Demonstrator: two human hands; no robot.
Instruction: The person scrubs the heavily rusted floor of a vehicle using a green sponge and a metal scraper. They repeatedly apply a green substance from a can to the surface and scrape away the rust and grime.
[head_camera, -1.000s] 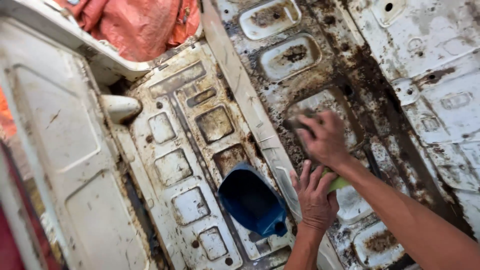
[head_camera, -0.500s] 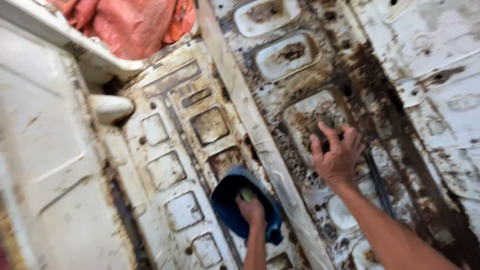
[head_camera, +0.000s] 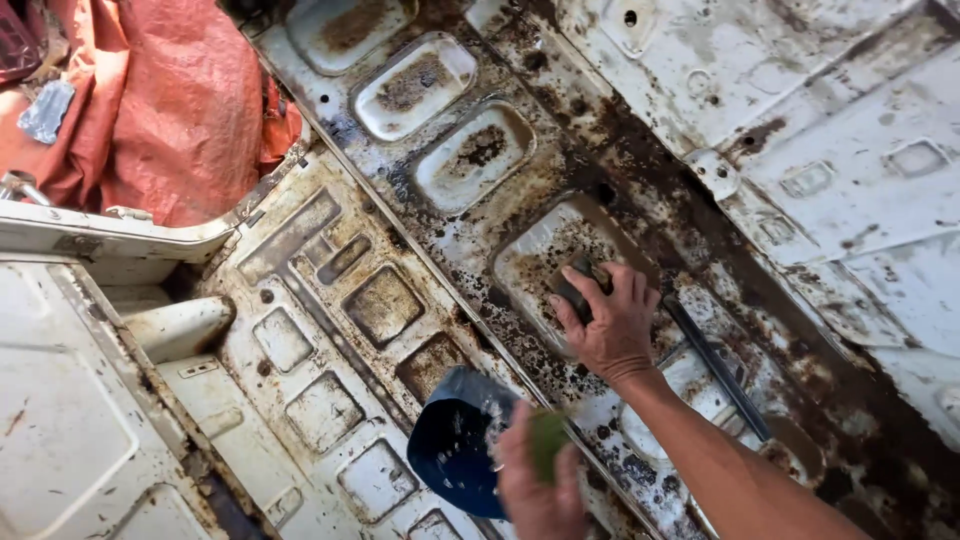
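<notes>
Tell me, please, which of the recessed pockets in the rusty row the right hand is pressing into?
The nearest one: the right hand holds a dark pad inside it, while the three pockets beyond lie untouched.

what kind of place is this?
Probably a vehicle body repair yard: a rusty white stamped metal panel, the right hand pressing a dark block on it, and a blue bowl near the left hand.

Around me: rusted white sheet-metal floor panel (head_camera: 800, 200) with stamped rectangular recesses—brown corrosion along its ribs. Upper left, a crumpled orange tarpaulin (head_camera: 170, 110). A dark metal rod (head_camera: 715, 365) lies on the panel—right of centre.
</notes>
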